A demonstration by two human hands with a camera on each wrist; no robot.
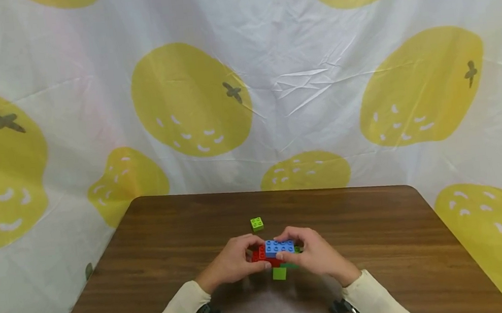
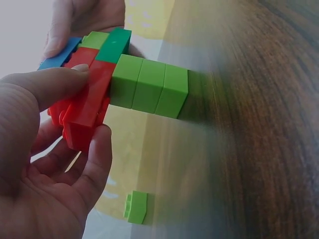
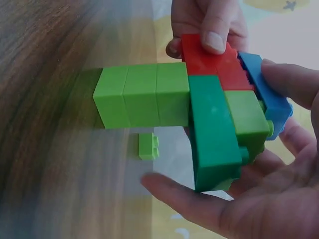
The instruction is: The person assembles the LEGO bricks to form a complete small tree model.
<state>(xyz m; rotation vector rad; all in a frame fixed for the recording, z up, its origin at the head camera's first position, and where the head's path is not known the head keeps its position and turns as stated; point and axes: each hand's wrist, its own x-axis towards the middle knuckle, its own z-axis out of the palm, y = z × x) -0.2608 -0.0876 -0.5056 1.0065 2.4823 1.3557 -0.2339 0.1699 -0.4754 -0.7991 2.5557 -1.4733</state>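
A built stack of toy building bricks stands on the table between both hands. Its base is a column of light green bricks; above that sit red bricks, a dark green brick and another light green brick. On top lies a blue brick, slightly tilted, with studs showing beneath it in the right wrist view. My left hand grips the red bricks at the left side, thumb nearest me. The right hand pinches the blue brick between thumb and fingers, partly hiding the stack's right side.
A loose light green brick lies behind the stack, studs up. The brown wooden table reaches back to a white curtain printed with yellow fruit.
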